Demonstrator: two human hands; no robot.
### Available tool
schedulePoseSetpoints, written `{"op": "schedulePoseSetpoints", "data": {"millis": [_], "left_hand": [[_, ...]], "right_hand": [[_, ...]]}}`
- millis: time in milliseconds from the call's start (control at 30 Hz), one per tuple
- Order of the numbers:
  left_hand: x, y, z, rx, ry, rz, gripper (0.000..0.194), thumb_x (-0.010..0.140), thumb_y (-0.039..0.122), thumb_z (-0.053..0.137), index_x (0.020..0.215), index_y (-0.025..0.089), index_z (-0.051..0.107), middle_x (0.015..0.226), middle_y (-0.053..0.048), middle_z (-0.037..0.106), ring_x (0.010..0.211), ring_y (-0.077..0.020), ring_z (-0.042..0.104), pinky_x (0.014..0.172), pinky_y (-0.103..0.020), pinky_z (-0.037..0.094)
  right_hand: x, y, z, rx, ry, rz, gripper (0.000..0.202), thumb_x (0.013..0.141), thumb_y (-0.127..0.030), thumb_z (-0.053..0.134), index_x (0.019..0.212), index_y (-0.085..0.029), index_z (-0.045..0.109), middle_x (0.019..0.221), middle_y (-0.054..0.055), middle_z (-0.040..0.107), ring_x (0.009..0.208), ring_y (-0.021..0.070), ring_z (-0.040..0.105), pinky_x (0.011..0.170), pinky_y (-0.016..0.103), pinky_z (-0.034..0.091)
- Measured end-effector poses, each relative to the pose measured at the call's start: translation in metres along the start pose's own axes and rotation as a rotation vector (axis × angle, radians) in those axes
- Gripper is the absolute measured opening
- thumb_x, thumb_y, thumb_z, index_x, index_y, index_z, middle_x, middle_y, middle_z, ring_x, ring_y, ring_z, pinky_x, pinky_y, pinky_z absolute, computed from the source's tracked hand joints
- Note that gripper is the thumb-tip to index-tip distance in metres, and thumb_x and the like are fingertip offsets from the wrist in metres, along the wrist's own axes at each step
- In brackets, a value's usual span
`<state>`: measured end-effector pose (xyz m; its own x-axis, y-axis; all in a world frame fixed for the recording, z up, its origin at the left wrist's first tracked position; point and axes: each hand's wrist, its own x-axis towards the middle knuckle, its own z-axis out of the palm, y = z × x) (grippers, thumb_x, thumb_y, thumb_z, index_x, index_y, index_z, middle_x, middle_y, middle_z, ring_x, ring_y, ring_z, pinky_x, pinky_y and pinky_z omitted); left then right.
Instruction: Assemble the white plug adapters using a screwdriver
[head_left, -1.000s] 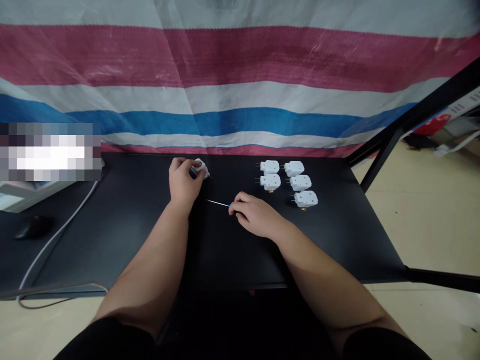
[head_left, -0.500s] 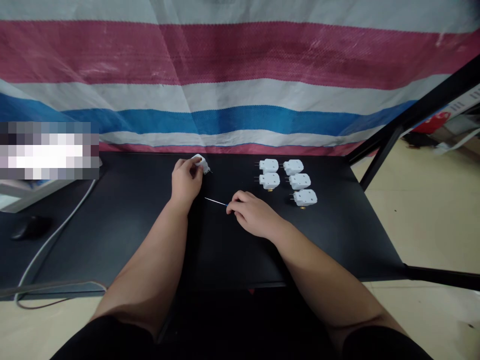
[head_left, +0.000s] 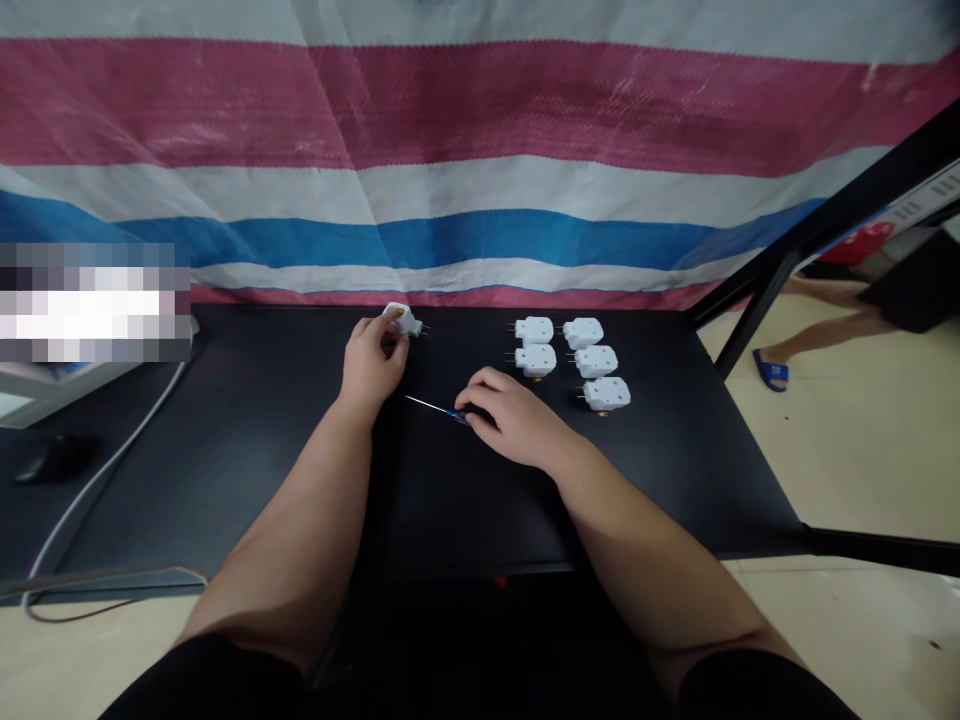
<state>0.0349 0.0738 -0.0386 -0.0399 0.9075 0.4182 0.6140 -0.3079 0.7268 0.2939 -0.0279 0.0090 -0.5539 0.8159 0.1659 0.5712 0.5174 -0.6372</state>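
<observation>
From the head view, the left hand (head_left: 373, 362) pinches a white plug (head_left: 400, 319) just left of the plug group (head_left: 570, 360) on the tabletop (head_left: 262, 440); steady it, prongs rightward. The right hand (head_left: 510, 420), wrist resting low, closes its grip on a screwdriver (head_left: 439, 408) between them.

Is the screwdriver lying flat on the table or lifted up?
Cannot tell: the right hand covers the screwdriver handle; its shaft slants low over the table.

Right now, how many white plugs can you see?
6. One in the left hand, plug; five grouped on the table. None seem hidden.
</observation>
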Motion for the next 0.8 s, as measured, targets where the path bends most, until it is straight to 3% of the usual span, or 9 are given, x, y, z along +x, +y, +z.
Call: {"op": "schedulePoseSetpoints", "data": {"millis": [100, 200, 300, 433, 600, 800], "left_hand": [[0.0, 0.0, 0.001, -0.009, -0.008, -0.001, 0.045, 0.087, 0.016, 0.07, 0.131, 0.02, 0.078, 0.111, -0.013, 0.067, 0.102, -0.0275, 0.069, 0.093, -0.043, 0.066], [0.0, 0.0, 0.001, -0.026, -0.017, -0.022, 0.048, 0.085, 0.015, 0.071, 0.131, 0.021, 0.078, 0.12, -0.014, 0.064, 0.105, -0.0276, 0.07, 0.089, -0.041, 0.067], [-0.001, 0.001, 0.001, -0.035, -0.043, -0.03, 0.05, 0.085, 0.015, 0.07, 0.134, 0.022, 0.078, 0.124, -0.015, 0.063, 0.104, -0.0269, 0.07, 0.088, -0.042, 0.067], [-0.001, 0.004, 0.0, -0.042, -0.046, -0.035, 0.048, 0.086, 0.013, 0.071, 0.132, 0.023, 0.079, 0.118, -0.013, 0.064, 0.1, -0.0261, 0.07, 0.092, -0.044, 0.065], [0.001, 0.006, 0.0, -0.044, -0.039, -0.025, 0.04, 0.083, 0.012, 0.076, 0.121, 0.023, 0.081, 0.093, -0.006, 0.066, 0.085, -0.0234, 0.065, 0.096, -0.043, 0.06], [0.002, 0.002, 0.002, -0.036, -0.047, -0.011, 0.041, 0.082, 0.014, 0.077, 0.123, 0.022, 0.08, 0.094, -0.007, 0.073, 0.085, -0.0244, 0.067, 0.098, -0.044, 0.06]], "right_hand": [[-0.001, 0.009, -0.011, -0.052, 0.205, 0.022, 0.017, 0.104, -0.019, 0.059, 0.113, -0.024, 0.073, 0.119, 0.01, 0.068, 0.113, 0.0268, 0.066, 0.106, 0.044, 0.053], [-0.003, 0.022, -0.021, -0.175, 0.445, 0.149, 0.016, 0.102, -0.022, 0.06, 0.112, -0.024, 0.073, 0.119, 0.013, 0.071, 0.116, 0.0333, 0.063, 0.109, 0.052, 0.049], [-0.006, 0.038, -0.026, -0.276, 0.575, 0.293, 0.017, 0.096, -0.023, 0.064, 0.111, -0.021, 0.073, 0.121, 0.015, 0.069, 0.117, 0.0368, 0.06, 0.111, 0.056, 0.047], [-0.01, 0.052, -0.026, -0.337, 0.594, 0.389, 0.02, 0.092, -0.024, 0.069, 0.111, -0.021, 0.075, 0.123, 0.017, 0.066, 0.123, 0.0393, 0.057, 0.113, 0.058, 0.045], [-0.011, 0.056, -0.025, -0.32, 0.538, 0.424, 0.017, 0.092, -0.027, 0.07, 0.107, -0.022, 0.074, 0.12, 0.015, 0.065, 0.123, 0.0394, 0.057, 0.114, 0.059, 0.044], [-0.01, 0.055, -0.025, -0.307, 0.51, 0.403, 0.013, 0.091, -0.029, 0.073, 0.104, -0.024, 0.073, 0.114, 0.013, 0.068, 0.118, 0.0387, 0.061, 0.112, 0.058, 0.047]]}}
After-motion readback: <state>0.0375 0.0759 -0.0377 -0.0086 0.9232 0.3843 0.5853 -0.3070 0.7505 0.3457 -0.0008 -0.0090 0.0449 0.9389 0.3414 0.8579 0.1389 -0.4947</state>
